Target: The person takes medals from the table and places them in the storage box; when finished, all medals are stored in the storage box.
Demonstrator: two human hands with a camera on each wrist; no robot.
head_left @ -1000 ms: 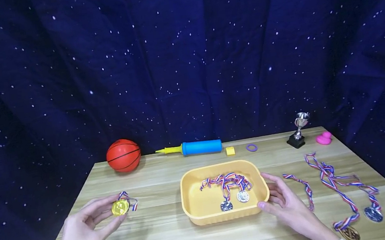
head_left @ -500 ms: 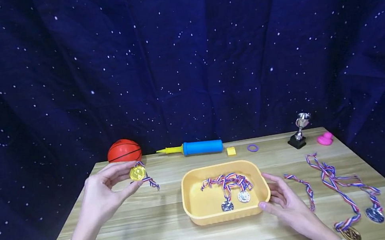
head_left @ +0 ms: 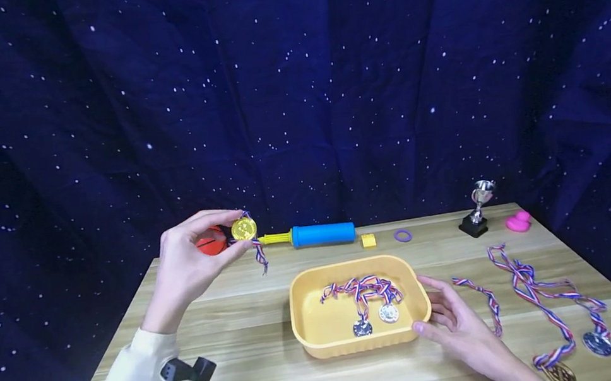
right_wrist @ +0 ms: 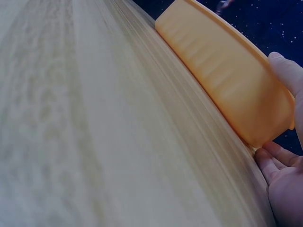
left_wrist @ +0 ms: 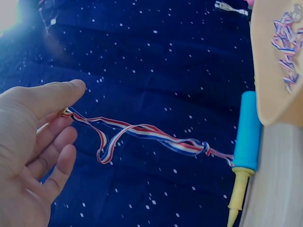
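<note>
From the head view, your left hand (head_left: 184,256) is pinching a gold medal (head_left: 244,228) between thumb and fingers above the desk (head_left: 242,325), its striped ribbon (head_left: 260,256) dangling below the narrow grip. A red basketball (head_left: 212,244) is showing partly from behind that hand, while a blue-and-yellow pump (head_left: 323,234) is lying along the far side. Your right hand (head_left: 456,324) is holding the right end of a yellow tray (head_left: 322,325), inside which two silver medals (head_left: 389,314) and tangled ribbons (head_left: 371,284) are resting. A yellow block (head_left: 368,241), a purple ring (head_left: 403,241), a silver trophy (head_left: 477,217) and a pink duck (head_left: 518,223) are lining the far edge; on your right, a bronze medal (head_left: 559,374) and a silver-coloured medal (head_left: 598,344) are lying on the desk.

At the left wrist, your thumb and fingers are mostly hiding the gold medal, and its knotted ribbon is stretching out toward the pump; whether the two are touching, you cannot tell.

At the right wrist, your grip is spanning the tray's height, thumb resting at the rim, fingers touching low on its wall, as the tray is standing on the desk.
</note>
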